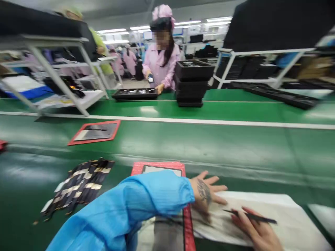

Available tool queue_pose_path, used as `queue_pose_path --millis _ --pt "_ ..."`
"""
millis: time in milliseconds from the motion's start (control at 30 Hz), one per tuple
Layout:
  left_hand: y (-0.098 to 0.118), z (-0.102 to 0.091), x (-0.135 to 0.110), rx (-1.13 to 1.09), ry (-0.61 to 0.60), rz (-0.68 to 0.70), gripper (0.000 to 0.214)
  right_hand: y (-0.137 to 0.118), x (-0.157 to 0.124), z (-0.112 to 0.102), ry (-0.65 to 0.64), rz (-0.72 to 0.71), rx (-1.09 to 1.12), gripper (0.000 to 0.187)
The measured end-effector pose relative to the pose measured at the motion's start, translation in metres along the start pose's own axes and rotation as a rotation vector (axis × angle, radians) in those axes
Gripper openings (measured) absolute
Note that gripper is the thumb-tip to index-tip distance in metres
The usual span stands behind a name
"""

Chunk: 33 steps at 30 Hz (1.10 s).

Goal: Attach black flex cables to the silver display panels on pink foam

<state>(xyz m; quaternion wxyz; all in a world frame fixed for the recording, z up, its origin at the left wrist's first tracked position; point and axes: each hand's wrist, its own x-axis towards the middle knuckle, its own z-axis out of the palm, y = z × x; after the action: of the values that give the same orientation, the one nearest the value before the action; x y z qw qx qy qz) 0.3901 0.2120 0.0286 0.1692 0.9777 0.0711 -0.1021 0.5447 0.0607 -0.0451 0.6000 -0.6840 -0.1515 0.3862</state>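
Note:
My left hand (205, 195), in a blue sleeve, reaches across to the right with its fingers spread over the edge of a whitish sheet (282, 209). Nothing shows in its grasp. Beside it, my right hand (258, 228) grips slim black tweezers (256, 218), their pointed end toward my left hand. Beneath the left forearm lies a flat screen panel (167, 232) on red wrapping (190, 226), partly hidden by the sleeve. To the left, a fanned pile of dark flex cable strips (81, 183) rests on the green surface.
Another panel (96, 130) on red backing lies farther off on the green belt (209, 139). Across the bench, a person in pink (163, 59) works at a black tray (136, 93), beside stacked black trays (192, 83). White-framed racks (60, 76) stand at both sides.

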Motion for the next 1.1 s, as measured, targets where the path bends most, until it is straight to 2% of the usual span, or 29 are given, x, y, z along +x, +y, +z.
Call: queue_pose_path --millis 133,300,567,767,1100 --pt "-0.007 0.006 -0.008 -0.109 -0.056 -0.011 0.097 -0.016 -0.023 0.013 -0.038 -0.066 0.006 0.050" --pt "-0.011 0.010 -0.010 -0.116 -0.119 0.004 0.100 -0.006 -0.027 0.017 -0.012 -0.084 -0.028 0.046" --pt "-0.011 0.024 -0.006 -0.135 -0.033 0.010 0.099 -0.003 -0.034 0.015 -0.036 -0.101 -0.069 0.039" --pt "-0.007 0.020 -0.005 -0.123 -0.090 -0.009 0.104 -0.008 -0.035 0.015 -0.060 -0.088 -0.066 0.038" --pt "-0.009 0.019 -0.005 -0.182 -0.065 -0.009 0.102 -0.017 -0.029 0.019 -0.096 -0.082 -0.053 0.038"
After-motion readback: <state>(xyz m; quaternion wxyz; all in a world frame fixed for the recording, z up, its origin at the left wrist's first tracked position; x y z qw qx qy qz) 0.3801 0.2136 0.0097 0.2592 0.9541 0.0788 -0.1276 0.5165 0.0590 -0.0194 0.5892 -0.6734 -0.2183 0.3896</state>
